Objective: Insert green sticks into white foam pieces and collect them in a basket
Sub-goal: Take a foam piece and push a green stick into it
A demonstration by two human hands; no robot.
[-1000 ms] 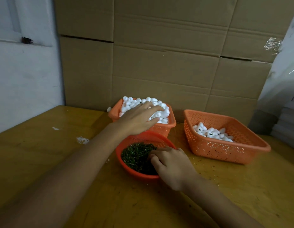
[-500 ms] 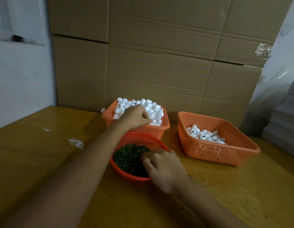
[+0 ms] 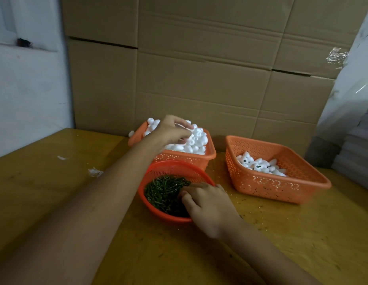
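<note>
A square orange basket (image 3: pixel 199 159) at the back is heaped with white foam pieces (image 3: pixel 196 140). My left hand (image 3: pixel 171 131) hovers just over the heap, fingers curled round a foam piece. In front stands a round orange bowl (image 3: pixel 168 166) of green sticks (image 3: pixel 162 192). My right hand (image 3: pixel 207 204) reaches into its right side, fingertips bent down and pinching at the sticks. To the right, a second square orange basket (image 3: pixel 282 187) holds several foam pieces with green sticks in them (image 3: pixel 259 165).
Everything stands on a yellow wooden table (image 3: pixel 55 192). Stacked cardboard boxes (image 3: pixel 199 79) form a wall right behind the baskets. White scraps (image 3: pixel 94 172) lie at the left. A loose foam piece (image 3: pixel 131 133) sits beside the back basket. A grey stack (image 3: pixel 360 153) rises at the far right.
My left hand went from lying flat on the foam heap to curling its fingers and lifting with a piece. My right hand stayed in the stick bowl.
</note>
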